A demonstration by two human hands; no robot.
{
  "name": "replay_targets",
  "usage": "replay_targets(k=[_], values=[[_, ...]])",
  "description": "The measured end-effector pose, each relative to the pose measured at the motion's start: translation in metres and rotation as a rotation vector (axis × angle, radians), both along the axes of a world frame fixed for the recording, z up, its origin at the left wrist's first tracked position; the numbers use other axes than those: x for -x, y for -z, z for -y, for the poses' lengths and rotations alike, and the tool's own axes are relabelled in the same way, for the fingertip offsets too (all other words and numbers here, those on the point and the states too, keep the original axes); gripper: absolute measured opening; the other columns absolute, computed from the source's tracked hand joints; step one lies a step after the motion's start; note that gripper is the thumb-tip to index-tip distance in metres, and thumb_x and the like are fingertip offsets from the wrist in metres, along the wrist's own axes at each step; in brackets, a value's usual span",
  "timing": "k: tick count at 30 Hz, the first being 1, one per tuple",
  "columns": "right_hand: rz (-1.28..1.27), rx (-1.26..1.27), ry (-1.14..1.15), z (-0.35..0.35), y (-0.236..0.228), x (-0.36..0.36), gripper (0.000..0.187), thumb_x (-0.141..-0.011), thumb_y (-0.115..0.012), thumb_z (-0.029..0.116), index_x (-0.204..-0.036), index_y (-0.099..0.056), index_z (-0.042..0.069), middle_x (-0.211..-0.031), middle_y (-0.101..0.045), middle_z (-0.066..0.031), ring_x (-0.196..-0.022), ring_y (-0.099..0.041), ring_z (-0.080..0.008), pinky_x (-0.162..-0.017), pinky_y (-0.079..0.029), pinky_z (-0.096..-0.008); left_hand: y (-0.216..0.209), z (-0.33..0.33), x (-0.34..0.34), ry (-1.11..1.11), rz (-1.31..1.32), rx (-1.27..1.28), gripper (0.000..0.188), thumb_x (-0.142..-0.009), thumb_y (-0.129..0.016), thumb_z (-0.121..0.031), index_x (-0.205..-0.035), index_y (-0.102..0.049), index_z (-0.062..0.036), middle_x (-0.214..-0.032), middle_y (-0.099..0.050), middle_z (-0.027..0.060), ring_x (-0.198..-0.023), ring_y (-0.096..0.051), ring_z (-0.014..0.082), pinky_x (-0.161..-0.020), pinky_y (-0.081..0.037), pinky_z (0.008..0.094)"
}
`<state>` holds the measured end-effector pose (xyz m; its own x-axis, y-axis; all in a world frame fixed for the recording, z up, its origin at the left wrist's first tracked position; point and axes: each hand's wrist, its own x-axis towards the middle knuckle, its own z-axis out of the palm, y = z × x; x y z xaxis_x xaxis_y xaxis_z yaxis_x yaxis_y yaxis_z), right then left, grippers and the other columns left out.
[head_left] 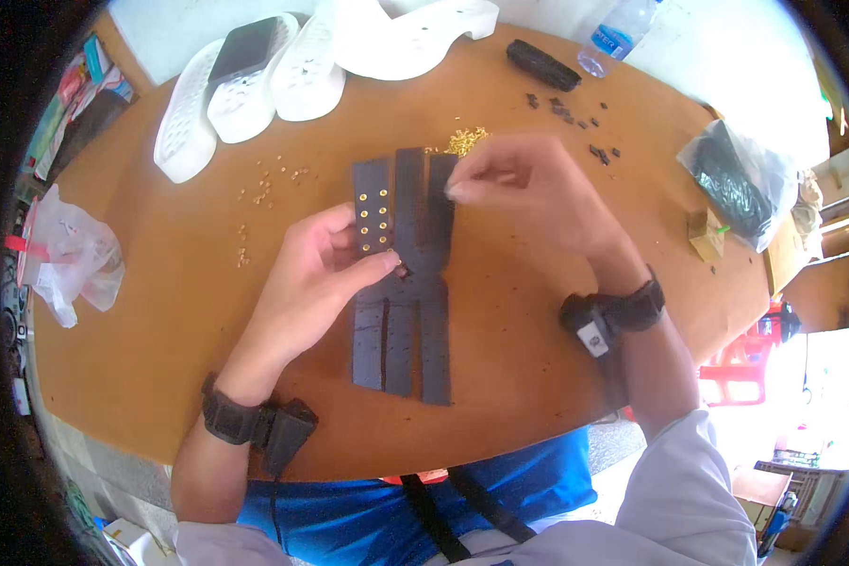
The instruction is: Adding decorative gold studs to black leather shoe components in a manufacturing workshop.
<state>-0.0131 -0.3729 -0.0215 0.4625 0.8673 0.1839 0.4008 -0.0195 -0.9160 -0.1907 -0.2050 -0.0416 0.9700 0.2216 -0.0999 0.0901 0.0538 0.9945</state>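
Several dark strips (404,349) of flat material lie side by side on the brown table (509,377) in front of me. One dark strip with two rows of gold eyelets (373,203) is at the upper left of them. My left hand (321,269) grips this strip by its lower end, thumb on top; a small shiny bit shows by the thumb tip. Over the upper right strip, my right hand (528,184) is closed, thumb and fingers pinched together. What it pinches, if anything, is too small and blurred to name. Just beyond it lies a pile of gold eyelets (467,141).
White shoe soles (181,141) stand along the far left edge, with a dark flat block (243,49) on them. A black roll (542,64), a plastic bottle (613,42) and small dark scraps are far right. A bagged dark bundle (736,184) and wooden block (706,236) sit right, a clear bag (80,250) left.
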Motion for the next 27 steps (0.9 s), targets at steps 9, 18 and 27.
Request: replay_targets(k=[9,18,27], values=[[0.083,0.012,-0.136,-0.014,0.013,0.023,0.007,-0.081,-0.069,0.004,-0.085,-0.066,0.0,-0.072,-0.066,-0.0101,-0.065,-0.061,-0.0166,-0.061,-0.048,-0.0292,0.005,0.0,0.0,0.022,0.019,0.005,0.027,-0.085,-0.064,0.002,-0.112,-0.062,-0.0002,-0.103,-0.068,0.005,-0.091,-0.063,0.0102,-0.082,-0.05,0.0249],[0.139,0.124,-0.193,-0.013,0.007,0.024,0.006,-0.086,-0.066,0.005,-0.09,-0.066,0.001,-0.081,-0.063,-0.0014,-0.073,-0.056,-0.0071,-0.065,-0.045,-0.0229,0.009,-0.001,0.0,0.015,0.022,-0.006,0.027,-0.085,-0.063,0.002,-0.112,-0.063,0.0,-0.103,-0.068,0.0055,-0.092,-0.063,0.0111,-0.083,-0.05,0.0252],[0.022,0.197,-0.022,-0.019,0.007,0.037,0.009,-0.084,-0.07,0.006,-0.083,-0.062,0.001,-0.077,-0.061,0.0,-0.073,-0.056,-0.0055,-0.064,-0.046,-0.0227,0.004,0.0,0.002,-0.002,0.053,-0.004,0.028,-0.084,-0.064,0.003,-0.111,-0.063,-0.0008,-0.099,-0.067,0.0036,-0.09,-0.062,0.0101,-0.082,-0.05,0.025]])
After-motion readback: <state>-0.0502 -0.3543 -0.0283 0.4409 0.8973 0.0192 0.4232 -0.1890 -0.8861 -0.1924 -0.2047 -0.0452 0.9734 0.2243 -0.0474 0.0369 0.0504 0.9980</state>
